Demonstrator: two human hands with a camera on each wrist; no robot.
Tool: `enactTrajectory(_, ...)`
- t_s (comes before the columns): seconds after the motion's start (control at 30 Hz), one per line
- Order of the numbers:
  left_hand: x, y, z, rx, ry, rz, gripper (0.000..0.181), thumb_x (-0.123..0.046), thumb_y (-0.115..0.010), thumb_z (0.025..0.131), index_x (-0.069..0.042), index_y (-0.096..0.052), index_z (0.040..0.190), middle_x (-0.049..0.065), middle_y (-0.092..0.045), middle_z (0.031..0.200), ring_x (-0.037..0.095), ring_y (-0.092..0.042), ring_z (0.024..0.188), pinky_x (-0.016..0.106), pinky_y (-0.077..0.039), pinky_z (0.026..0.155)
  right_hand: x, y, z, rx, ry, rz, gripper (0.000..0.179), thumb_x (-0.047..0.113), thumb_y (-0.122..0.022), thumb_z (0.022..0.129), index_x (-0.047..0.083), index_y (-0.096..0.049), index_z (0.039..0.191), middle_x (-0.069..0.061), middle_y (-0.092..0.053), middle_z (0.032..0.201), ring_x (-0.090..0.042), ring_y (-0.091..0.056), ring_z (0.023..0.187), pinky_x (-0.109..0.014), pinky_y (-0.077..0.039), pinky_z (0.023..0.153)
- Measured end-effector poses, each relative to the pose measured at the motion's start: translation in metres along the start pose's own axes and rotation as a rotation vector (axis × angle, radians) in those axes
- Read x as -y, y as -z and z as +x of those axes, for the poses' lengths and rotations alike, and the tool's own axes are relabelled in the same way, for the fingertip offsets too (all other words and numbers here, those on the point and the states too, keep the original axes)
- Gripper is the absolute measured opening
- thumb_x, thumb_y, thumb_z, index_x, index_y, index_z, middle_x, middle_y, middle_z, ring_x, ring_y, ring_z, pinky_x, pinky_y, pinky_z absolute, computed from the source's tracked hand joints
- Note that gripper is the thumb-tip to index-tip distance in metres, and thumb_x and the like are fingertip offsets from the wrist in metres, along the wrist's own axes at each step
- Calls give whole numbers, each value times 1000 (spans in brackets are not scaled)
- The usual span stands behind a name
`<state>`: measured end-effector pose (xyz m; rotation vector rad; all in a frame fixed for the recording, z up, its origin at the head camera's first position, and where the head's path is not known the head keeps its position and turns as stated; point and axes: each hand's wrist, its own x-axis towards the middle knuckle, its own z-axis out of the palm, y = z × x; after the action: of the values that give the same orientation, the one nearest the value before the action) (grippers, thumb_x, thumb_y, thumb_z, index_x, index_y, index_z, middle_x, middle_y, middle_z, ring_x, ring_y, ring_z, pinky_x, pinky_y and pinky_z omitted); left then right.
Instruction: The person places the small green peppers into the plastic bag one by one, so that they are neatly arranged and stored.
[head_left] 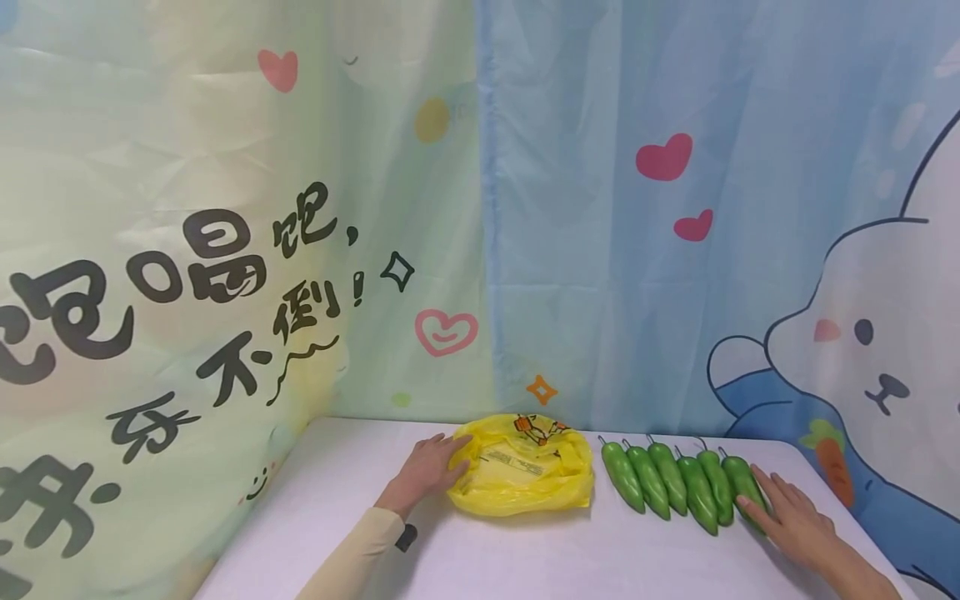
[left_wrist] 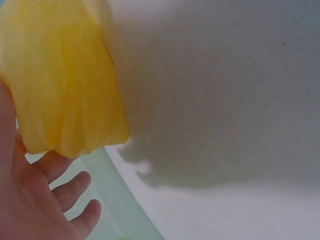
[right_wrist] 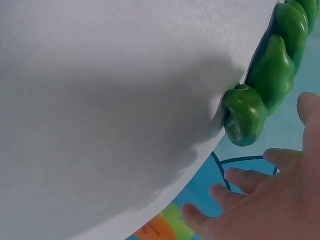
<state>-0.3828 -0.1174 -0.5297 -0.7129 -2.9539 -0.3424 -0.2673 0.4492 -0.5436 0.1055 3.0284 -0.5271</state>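
Observation:
A crumpled yellow plastic bag (head_left: 517, 500) with a printed orange and black figure lies at the middle of the table. My left hand (head_left: 431, 471) is at the bag's left side, its fingers spread and loosely bent at the edge. In the left wrist view, yellow plastic (left_wrist: 70, 85) covers part of that hand (left_wrist: 37, 200). Several long green peppers (head_left: 697, 492) lie side by side in a row to the right of the bag, stems toward the back. My right hand (head_left: 795, 521), fingers extended, is beside the rightmost pepper (head_left: 742, 483); contact is hard to tell.
The white tabletop (head_left: 510, 558) runs back to a printed curtain (head_left: 555, 208) with hearts, lettering and a cartoon rabbit. A small dark object (head_left: 406, 538) shows under my left wrist. The table's right edge (head_left: 862, 521) passes near my right hand.

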Motion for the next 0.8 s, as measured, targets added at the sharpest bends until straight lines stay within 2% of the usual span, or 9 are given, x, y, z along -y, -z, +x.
enactTrajectory(0.3,0,0,-3,3,20,-16,47,-29,-53,102,-16,-52,147,12,-61,142,41,-48,138,58,-39,114,2,0,0,-40,31,-26,86,61,-36,103,-7,-17,152,-51,-20,144,-73,-22,127,-90,-28,90)
enactTrajectory(0.8,1,0,-3,-10,19,-33,46,-28,-51,102,-16,-52,147,12,-60,143,42,-47,139,58,-38,115,7,0,5,-4,50,-36,88,64,-43,99,-2,-23,152,-50,-20,145,-71,-21,128,-89,-27,93)
